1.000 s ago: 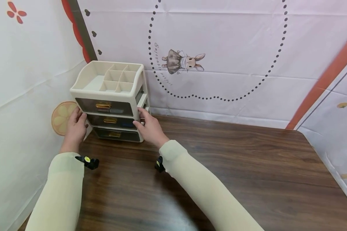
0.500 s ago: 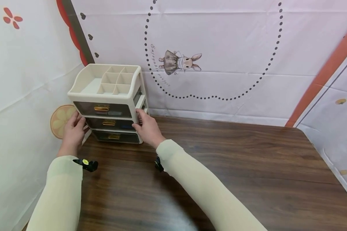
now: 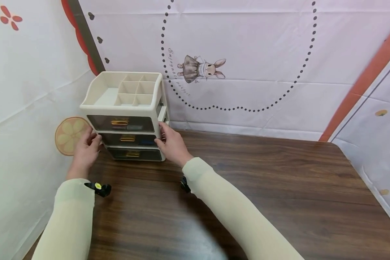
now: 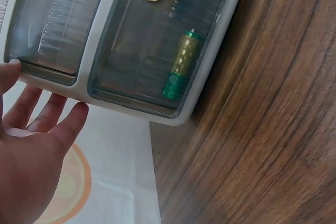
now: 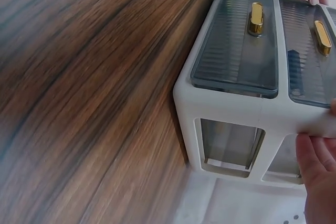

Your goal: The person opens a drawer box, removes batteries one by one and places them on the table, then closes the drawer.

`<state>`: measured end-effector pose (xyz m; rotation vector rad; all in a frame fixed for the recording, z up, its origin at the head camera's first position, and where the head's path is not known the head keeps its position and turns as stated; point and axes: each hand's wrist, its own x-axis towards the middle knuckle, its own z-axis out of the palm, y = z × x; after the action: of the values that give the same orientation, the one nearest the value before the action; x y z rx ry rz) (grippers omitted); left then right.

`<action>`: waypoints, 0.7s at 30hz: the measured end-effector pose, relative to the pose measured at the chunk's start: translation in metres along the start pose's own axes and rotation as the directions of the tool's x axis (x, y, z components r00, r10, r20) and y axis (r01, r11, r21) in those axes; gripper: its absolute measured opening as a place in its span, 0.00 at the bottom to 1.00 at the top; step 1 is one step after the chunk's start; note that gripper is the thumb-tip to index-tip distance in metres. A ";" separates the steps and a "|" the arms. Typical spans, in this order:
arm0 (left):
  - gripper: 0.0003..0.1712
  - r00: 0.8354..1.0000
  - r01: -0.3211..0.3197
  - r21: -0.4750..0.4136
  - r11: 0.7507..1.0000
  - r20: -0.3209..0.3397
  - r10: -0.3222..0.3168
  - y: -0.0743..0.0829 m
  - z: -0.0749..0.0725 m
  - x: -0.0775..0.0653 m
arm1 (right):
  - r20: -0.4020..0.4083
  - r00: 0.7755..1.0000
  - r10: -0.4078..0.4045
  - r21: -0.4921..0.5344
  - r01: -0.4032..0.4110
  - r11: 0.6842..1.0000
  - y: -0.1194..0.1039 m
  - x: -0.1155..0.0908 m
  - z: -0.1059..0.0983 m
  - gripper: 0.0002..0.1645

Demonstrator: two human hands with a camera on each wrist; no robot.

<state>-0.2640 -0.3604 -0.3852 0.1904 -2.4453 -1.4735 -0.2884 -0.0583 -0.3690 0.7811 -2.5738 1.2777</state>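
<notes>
A cream desktop drawer organizer (image 3: 120, 107) stands at the back left of the table, its three smoky drawers shut. My left hand (image 3: 86, 150) holds its left side, thumb at the front edge and fingers along the side wall. Opposite it, my right hand (image 3: 173, 144) grips the right side, with the thumb on the front edge. In the left wrist view, a green and gold battery (image 4: 181, 64) shows through the bottom drawer front. Something blue (image 5: 295, 69) shows in the middle drawer. Each drawer has a gold handle (image 3: 119, 122); the organizer's top is an open tray with compartments.
The dark wood table (image 3: 247, 187) stretches to the right and toward the person. A printed cloth (image 3: 253, 72) with a rabbit figure hangs behind, and another cloth (image 3: 22, 119) rises close on the left, beside the left hand.
Between half a second ago and now, the organizer has shifted a little to the right against the back cloth, both hands moving with it. Its drawers stay shut.
</notes>
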 end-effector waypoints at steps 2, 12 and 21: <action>0.32 1.000 0.003 0.012 1.000 -0.001 -0.003 0.000 0.004 -0.001 | -0.006 1.000 0.006 -0.004 -0.006 1.000 0.003 -0.002 -0.003 0.34; 0.32 0.992 -0.104 0.126 0.986 -0.060 0.113 0.007 0.026 -0.011 | -0.004 1.000 0.005 -0.042 -0.005 0.999 0.017 -0.013 -0.020 0.35; 0.33 0.985 -0.156 0.142 0.978 -0.056 0.166 0.015 0.044 -0.021 | 0.007 1.000 0.003 -0.048 -0.002 0.999 0.028 -0.026 -0.040 0.36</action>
<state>-0.2571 -0.3112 -0.3950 0.0663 -2.4447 -1.2141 -0.2838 -0.0034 -0.3736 0.7751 -2.6012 1.2117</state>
